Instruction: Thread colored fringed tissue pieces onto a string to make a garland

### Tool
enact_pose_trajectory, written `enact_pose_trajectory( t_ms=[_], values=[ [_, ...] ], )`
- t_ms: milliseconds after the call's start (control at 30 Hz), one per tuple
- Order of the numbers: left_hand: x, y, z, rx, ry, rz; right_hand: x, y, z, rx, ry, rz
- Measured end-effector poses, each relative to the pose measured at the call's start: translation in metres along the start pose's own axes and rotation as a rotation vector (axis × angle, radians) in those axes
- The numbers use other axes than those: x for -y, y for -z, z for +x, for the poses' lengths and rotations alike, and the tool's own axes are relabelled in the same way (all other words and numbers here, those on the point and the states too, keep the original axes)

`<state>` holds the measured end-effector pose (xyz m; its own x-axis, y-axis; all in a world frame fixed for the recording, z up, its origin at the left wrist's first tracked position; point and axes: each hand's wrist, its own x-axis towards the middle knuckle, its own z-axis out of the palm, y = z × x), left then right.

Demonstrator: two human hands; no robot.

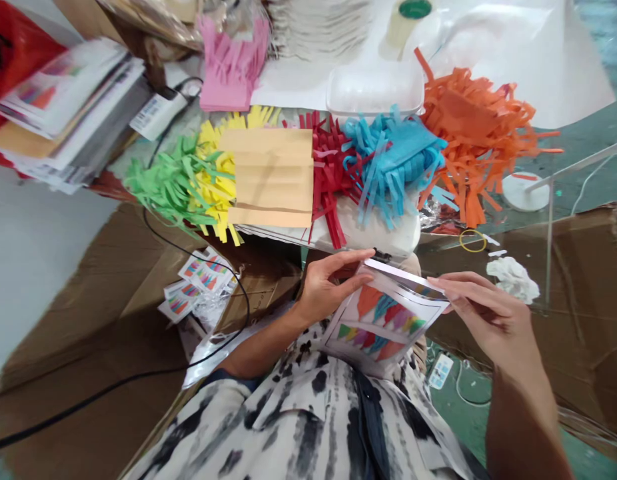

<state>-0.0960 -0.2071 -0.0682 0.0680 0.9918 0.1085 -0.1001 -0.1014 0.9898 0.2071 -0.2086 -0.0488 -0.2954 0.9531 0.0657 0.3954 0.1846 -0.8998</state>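
Observation:
Close to my body, a clear plastic bag with a printed card [383,320] showing colourful tassels is held between both hands. My left hand [328,283] pinches its upper left corner, thumb in front and fingers behind. At the upper right corner my right hand [488,310] grips the edge between thumb and fingers. The bag tilts, with its top edge toward the table. Beyond it lie fringed paper bundles: green [168,180], yellow [216,183], dark red [331,173], blue [393,163] and orange [478,127]. A folded peach paper sheet [273,177] covers part of the yellow and red ones.
Pink fringed paper [233,63] and a white plastic tray [376,90] lie farther back. A paper stack [73,113] stands at left. An open cardboard box [108,320] holds several packed cards [206,270]. A black cable [138,377] crosses the left side; crumpled white tissue [513,279] lies right.

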Motion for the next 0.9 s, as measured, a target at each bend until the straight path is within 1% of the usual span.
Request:
enact_pose_trajectory(
  t_ms=[167,233,367,567,767,900],
  values=[
    [-0.001,0.004,0.005,0.033,-0.117,0.048,0.001,0.001,0.000,0.000,0.036,-0.020],
    [0.000,0.004,0.007,0.045,-0.125,0.029,0.003,0.001,0.001,0.009,0.050,-0.026],
    [0.004,0.004,0.006,0.045,-0.045,-0.061,0.004,0.000,0.005,0.040,0.079,-0.024],
    [0.007,0.006,0.005,0.042,0.012,-0.098,0.005,0.002,0.006,0.065,0.089,-0.012],
    [-0.007,0.003,0.012,-0.025,0.106,-0.117,0.012,0.005,0.005,0.083,0.103,-0.006],
    [-0.013,0.000,0.014,-0.031,0.123,-0.166,0.014,0.003,0.006,0.079,0.105,-0.018]
  ],
)
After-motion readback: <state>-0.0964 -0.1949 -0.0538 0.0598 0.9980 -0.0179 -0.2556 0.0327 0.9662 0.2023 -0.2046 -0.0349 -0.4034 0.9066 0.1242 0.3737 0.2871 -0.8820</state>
